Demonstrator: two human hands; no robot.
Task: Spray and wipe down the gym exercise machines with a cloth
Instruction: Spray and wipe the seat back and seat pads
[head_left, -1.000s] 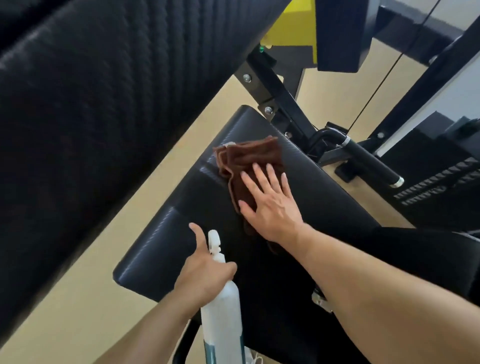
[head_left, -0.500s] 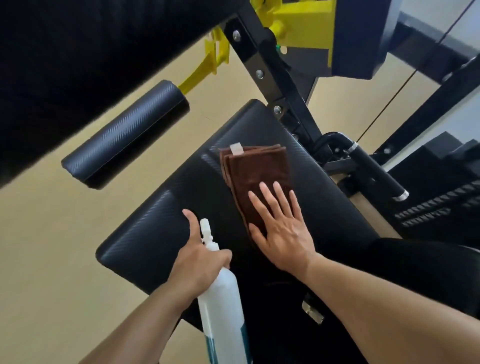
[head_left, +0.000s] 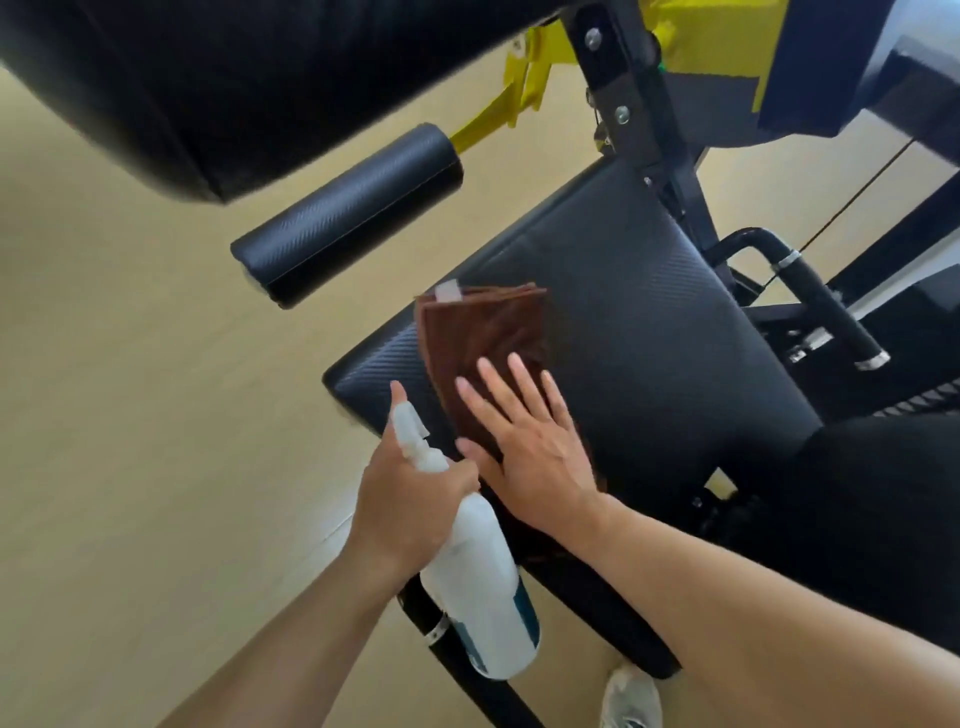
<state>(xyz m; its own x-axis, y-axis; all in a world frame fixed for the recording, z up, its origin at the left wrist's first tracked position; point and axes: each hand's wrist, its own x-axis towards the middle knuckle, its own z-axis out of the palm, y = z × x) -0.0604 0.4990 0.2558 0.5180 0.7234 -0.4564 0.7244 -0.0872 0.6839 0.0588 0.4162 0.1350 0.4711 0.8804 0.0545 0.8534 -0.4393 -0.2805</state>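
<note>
A folded brown cloth (head_left: 483, 338) lies on the black padded seat (head_left: 649, 322) of a gym machine. My right hand (head_left: 524, 447) presses flat on the cloth's near end with straight, spread fingers. My left hand (head_left: 405, 499) grips the neck of a white spray bottle (head_left: 478, 582), with the index finger raised beside the nozzle. The bottle hangs just left of the seat's near edge, close beside my right hand.
A large black back pad (head_left: 208, 78) fills the upper left. Left of the seat is a black roller pad (head_left: 353, 208) on a yellow arm (head_left: 498, 109). A black handle (head_left: 826, 306) and the frame stand at the right. The floor (head_left: 130, 415) is tan. A white shoe (head_left: 631, 696) shows below.
My right hand has slid the cloth along the seat toward its near left edge and the cloth lies flatter. My view has shifted, showing the roller pad. The left hand keeps hold of the bottle.
</note>
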